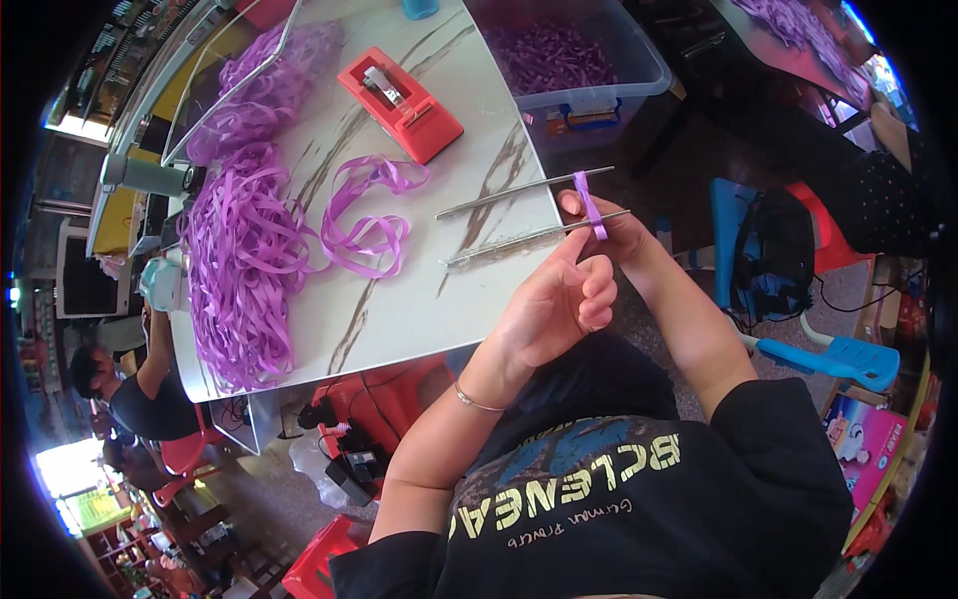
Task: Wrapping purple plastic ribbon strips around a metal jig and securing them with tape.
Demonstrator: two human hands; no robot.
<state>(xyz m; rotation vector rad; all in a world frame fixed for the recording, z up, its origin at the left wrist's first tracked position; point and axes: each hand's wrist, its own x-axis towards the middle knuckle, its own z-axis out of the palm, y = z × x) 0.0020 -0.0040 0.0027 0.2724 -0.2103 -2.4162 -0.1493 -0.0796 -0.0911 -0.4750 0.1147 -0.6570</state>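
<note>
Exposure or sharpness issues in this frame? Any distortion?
Head view: black fisheye surround, scene warping toward the rim; bright patch at lower left blown out; area right of the clear bin very dark; left hand, right hand and purple ribbon on the metal rods readable, no obvious motion blur; far-left background soft.

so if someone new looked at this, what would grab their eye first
Probably the big tangled heap of shiny purple ribbon on the left of the white, grey-veined tabletop. Next might come the boxy red tape dispenser near the far edge, then the purple ribbon band across two thin metal rods at the right edge, with the person's left hand and right hand close by.
</note>
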